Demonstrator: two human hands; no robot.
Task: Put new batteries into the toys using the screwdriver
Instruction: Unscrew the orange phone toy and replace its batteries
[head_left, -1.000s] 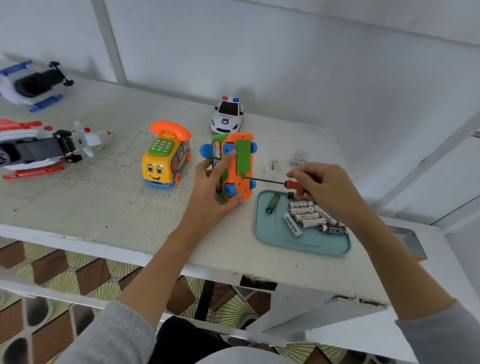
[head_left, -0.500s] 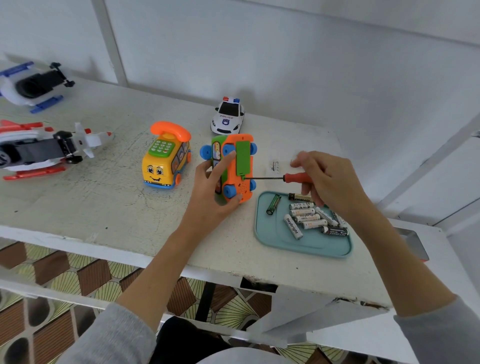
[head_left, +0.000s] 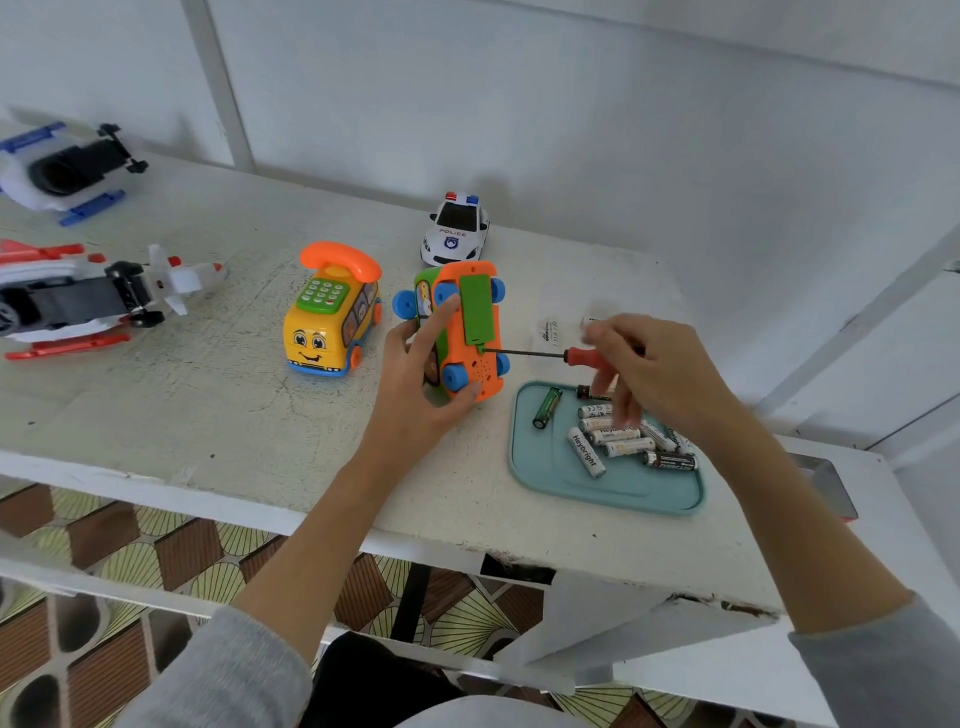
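Grey sleeves (head_left: 223, 670) (pushed up the forearms), bare hands.

Orange toy bus (head_left: 470, 332) tipped on side, underside up, green battery cover (head_left: 475, 310) closed. Red-handled screwdriver (head_left: 550, 355) horizontal, tip at cover's lower edge, probably on screw. Loose batteries (head_left: 618, 439) piled on teal tray (head_left: 602, 491), just right of bus.
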